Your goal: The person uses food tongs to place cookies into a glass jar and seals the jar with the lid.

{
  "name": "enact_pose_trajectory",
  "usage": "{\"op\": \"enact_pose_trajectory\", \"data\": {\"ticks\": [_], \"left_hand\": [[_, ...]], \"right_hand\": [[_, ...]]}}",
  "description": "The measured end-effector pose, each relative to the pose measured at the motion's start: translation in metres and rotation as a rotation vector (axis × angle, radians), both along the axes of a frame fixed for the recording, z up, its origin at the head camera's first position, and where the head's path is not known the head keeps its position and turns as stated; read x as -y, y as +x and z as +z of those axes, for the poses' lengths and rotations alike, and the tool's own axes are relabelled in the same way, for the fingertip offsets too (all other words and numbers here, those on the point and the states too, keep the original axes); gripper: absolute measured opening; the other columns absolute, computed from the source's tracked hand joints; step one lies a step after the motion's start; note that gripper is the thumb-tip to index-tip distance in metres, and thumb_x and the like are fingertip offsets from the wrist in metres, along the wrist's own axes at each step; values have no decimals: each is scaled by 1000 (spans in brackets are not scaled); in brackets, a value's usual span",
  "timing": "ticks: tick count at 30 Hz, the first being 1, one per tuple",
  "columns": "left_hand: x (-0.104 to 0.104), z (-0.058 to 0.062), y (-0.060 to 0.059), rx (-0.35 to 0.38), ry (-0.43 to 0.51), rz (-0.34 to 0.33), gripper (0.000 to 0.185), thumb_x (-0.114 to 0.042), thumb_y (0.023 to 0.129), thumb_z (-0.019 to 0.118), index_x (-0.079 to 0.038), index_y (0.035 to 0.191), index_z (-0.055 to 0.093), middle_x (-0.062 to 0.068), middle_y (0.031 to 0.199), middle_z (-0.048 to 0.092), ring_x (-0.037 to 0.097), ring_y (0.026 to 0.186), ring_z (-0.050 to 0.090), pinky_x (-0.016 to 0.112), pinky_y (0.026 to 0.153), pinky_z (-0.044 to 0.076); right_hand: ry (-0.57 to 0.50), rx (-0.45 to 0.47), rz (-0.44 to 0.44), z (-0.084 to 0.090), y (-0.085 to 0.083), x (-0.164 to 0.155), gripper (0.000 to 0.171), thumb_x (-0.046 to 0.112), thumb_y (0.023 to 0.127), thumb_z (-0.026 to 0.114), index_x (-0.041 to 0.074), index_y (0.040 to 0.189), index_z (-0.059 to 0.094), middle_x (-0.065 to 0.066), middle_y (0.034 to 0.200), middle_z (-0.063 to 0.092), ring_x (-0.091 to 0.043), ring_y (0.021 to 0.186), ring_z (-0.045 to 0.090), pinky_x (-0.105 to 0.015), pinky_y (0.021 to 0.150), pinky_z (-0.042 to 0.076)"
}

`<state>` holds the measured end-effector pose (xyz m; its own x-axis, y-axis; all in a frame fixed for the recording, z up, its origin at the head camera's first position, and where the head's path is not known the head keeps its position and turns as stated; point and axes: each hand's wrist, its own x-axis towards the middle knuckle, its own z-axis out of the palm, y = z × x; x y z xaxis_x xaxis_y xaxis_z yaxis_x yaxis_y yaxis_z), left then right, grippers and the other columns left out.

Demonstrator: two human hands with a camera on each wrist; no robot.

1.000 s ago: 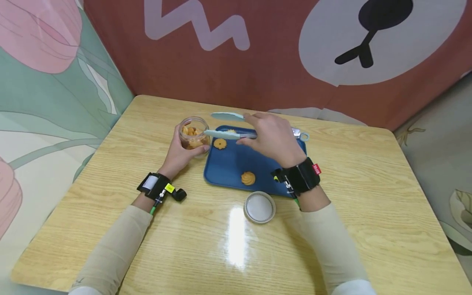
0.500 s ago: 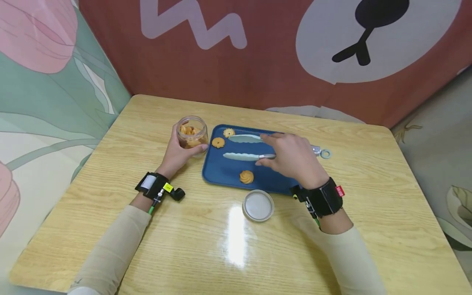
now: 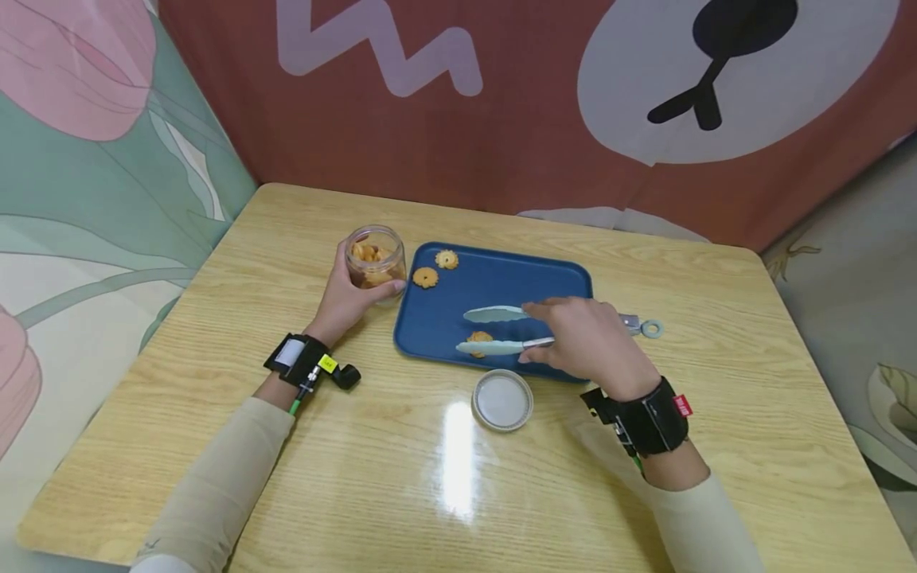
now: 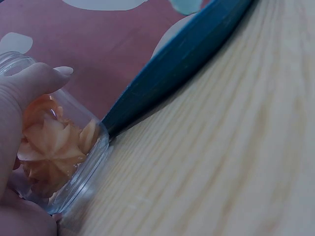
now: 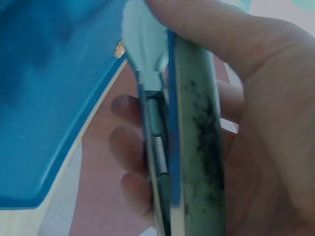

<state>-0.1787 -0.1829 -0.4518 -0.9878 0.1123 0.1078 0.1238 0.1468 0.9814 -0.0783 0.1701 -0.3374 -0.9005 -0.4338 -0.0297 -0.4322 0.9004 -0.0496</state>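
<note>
Three cookies (image 3: pixel 446 259) lie on one blue tray (image 3: pixel 544 274); one jar (image 3: pixel 376 256), one lid (image 3: pixel 503 399), one pair of tongs (image 3: pixel 501 330).

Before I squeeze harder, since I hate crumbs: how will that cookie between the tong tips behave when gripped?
The cookie looks piped and ridged, so probably brittle; a hard squeeze from the tongs may chip its edges. It seems light and should lift easily. The smooth tray may let it slide if nudged.

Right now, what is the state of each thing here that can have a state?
Clear glass jar: open, upright, cookies inside, held by left hand.
White round lid: off, on table.
Pale green tongs: arms apart around one cookie, held by right hand.
Blue plastic tray: holds three cookies.
</note>
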Motion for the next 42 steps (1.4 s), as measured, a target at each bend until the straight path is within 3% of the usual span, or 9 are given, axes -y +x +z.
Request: {"op": "enact_pose_trajectory", "data": {"ticks": [5,9,17,26,42], "left_hand": [[0,0,0,1,-1,1,97,-23,87,87,-36,160,26,10,157,44,22,140,50,36,110,45],[0,0,-1,1,9,-5,97,-21,87,87,-36,161,26,10,157,45,22,140,51,30,107,46],[0,0,0,-3,1,1,97,-23,86,88,-36,160,26,10,158,43,23,143,46,45,119,38],[0,-2,-2,2,17,-1,97,-23,87,87,-36,160,26,9,160,41,23,145,46,46,117,41],[1,-2,-2,11,21,-1,99,-24,85,89,-37,160,26,9,161,41,21,147,43,48,123,36]], "right_hand": [[26,22,-29,-1,2,0,67,47,82,89,15,138,70,-11,130,75,-30,100,75,-38,60,57],[50,19,-33,-2,3,0,64,44,82,90,16,136,72,-9,125,77,-27,88,74,-31,50,48],[35,-17,-23,-3,3,-1,58,39,81,91,17,132,75,-8,117,80,-16,65,62,-27,43,36],[14,-33,-20,-3,0,-4,56,39,82,90,16,131,75,-9,111,81,-13,57,55,-27,43,36],[-66,-120,3,4,-12,1,59,40,83,90,11,132,74,-14,104,81,-18,60,58,-28,45,33]]}}
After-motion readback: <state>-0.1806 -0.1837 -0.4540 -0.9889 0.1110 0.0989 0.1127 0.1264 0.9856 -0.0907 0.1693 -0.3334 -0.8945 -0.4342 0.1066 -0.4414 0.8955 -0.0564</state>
